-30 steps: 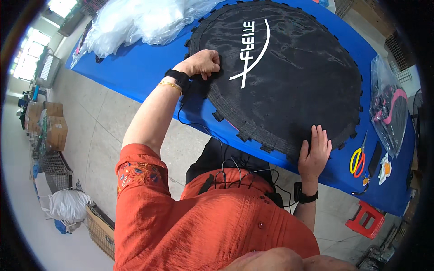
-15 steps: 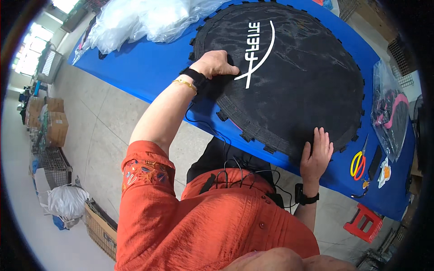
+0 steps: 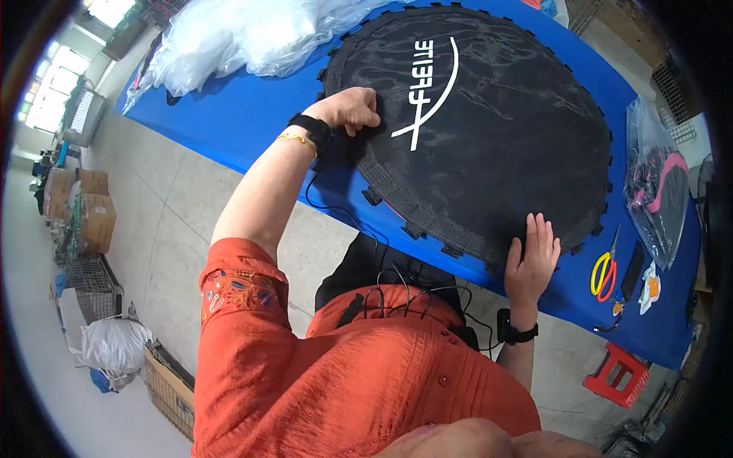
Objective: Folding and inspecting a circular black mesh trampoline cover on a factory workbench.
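A big round black mesh trampoline mat point(image 3: 496, 145), with white print and dark tabs around its rim, lies flat on the blue-covered table point(image 3: 221, 114). My left hand point(image 3: 351, 109) is closed at the mat's left edge, thumb toward the print and fingers curled under. What those fingers hold, if anything, is hidden. At the mat's near right edge my right hand point(image 3: 534, 256) rests flat, its fingers stretched out on the mesh.
Clear plastic bags point(image 3: 252, 38) are heaped at the far left. To the right lie scissors point(image 3: 604, 276) with yellow and red handles, a crumpled wrapper point(image 3: 650, 290) and a bagged black-and-pink item point(image 3: 658, 183). A red stool point(image 3: 617, 374) stands below the table's right end.
My left hand has slid a little leftward, away from the white print and toward the mat's edge. My right hand stays flat in nearly the same place.
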Tool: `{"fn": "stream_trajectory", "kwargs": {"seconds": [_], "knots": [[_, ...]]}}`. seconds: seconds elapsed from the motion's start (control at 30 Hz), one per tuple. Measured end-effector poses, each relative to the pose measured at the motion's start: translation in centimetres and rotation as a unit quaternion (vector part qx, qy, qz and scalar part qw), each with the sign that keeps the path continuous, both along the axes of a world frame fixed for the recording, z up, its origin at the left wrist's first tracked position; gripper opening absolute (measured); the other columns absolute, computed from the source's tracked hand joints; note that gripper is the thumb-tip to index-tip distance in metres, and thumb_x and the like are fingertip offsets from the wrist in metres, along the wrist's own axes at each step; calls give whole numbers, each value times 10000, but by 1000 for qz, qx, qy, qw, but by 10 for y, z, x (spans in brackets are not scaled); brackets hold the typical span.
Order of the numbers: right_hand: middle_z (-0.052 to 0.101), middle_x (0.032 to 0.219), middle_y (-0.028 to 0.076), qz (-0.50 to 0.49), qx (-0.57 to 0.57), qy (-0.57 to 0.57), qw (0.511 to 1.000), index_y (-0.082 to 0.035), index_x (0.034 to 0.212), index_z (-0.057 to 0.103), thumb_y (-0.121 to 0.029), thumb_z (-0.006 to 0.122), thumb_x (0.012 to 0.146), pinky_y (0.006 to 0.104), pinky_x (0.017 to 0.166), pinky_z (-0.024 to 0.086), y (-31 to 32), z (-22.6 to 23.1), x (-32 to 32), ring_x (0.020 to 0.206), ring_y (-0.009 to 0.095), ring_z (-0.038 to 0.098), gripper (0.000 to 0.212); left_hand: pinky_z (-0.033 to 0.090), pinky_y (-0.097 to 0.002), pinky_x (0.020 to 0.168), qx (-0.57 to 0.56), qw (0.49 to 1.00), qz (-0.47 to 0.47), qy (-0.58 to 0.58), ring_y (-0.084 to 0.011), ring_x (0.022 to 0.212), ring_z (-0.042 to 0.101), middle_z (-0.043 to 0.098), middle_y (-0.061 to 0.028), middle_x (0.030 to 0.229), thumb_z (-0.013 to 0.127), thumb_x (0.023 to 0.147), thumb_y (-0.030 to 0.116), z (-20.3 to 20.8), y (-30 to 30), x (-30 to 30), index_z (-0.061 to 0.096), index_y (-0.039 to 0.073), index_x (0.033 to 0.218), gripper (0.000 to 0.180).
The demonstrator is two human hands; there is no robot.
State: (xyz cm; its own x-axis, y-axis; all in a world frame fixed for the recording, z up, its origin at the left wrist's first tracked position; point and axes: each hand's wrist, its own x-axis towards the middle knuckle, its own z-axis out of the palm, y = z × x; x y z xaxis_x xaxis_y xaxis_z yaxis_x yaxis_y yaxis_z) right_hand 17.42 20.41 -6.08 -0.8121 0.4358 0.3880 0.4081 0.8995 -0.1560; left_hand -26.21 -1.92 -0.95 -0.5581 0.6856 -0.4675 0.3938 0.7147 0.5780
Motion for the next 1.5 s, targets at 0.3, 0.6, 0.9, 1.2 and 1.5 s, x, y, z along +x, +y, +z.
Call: {"fn": "stream_trajectory", "kwargs": {"seconds": [0.3,0.6,0.9,1.2,1.5], "knots": [[565,1592,153,-5,-3,-2,1000,-85,1531,578,-211,615,1052,621,1241,303,-1,0,-1,1505,403,488,496,571,-340,609,36,999,-25,-4,-184,757,676,669,-64,893,844,872,196,1,-11,3,625,15,1073,348],[565,1587,170,-3,1,-3,1000,-71,1530,575,-218,604,1061,623,1239,306,-1,1,0,1503,404,490,492,561,-349,649,15,997,-68,28,-202,779,667,669,-75,911,863,848,211,6,-8,11,636,14,1072,375],[575,1583,173,-5,5,-3,1000,-63,1520,593,-229,591,1076,620,1247,298,0,1,0,1511,401,485,475,583,-327,614,52,999,-3,-10,-182,726,674,680,-69,876,765,899,162,-1,-11,5,649,17,1030,227],[574,1585,175,-7,-7,-3,1000,-59,1518,596,-220,598,1065,617,1253,292,-2,1,-2,1517,402,479,481,574,-367,518,6,998,40,47,-235,624,693,683,-143,780,777,923,356,0,3,10,651,-34,1003,418],[572,1589,167,-3,-3,-2,1000,-68,1524,593,-211,603,1061,618,1251,294,0,0,-1,1513,402,484,485,580,-374,525,-38,997,37,52,-280,637,708,704,-181,848,810,838,486,7,10,15,652,-64,1035,605]]}}
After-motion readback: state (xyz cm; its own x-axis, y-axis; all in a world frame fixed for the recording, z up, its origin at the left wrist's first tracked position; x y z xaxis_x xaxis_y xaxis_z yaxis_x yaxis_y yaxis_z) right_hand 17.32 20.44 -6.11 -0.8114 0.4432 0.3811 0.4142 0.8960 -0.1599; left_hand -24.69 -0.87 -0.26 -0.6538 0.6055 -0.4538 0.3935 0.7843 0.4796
